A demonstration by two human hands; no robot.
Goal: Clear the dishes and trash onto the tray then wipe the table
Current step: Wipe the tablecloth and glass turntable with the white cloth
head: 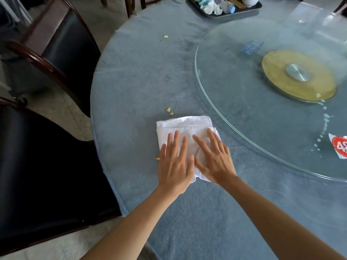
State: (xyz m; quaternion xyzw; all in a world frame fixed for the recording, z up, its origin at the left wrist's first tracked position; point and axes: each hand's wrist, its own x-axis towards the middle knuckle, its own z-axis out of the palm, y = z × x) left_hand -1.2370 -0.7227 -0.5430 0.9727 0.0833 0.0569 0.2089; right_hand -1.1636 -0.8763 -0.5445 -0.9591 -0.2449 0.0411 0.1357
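A folded white cloth lies on the round table with its blue cover, near the left edge. My left hand and my right hand press flat on the cloth side by side, fingers straight. Small yellow crumbs lie just beyond the cloth, another crumb farther back, and one by my left hand. A dark tray at the table's far side holds crumpled tissues, a bottle and other trash.
A glass turntable with a yellow hub fills the table's right half; white droplets and a red-and-white sticker sit on it. Black-seated wooden chairs stand along the left, one close by.
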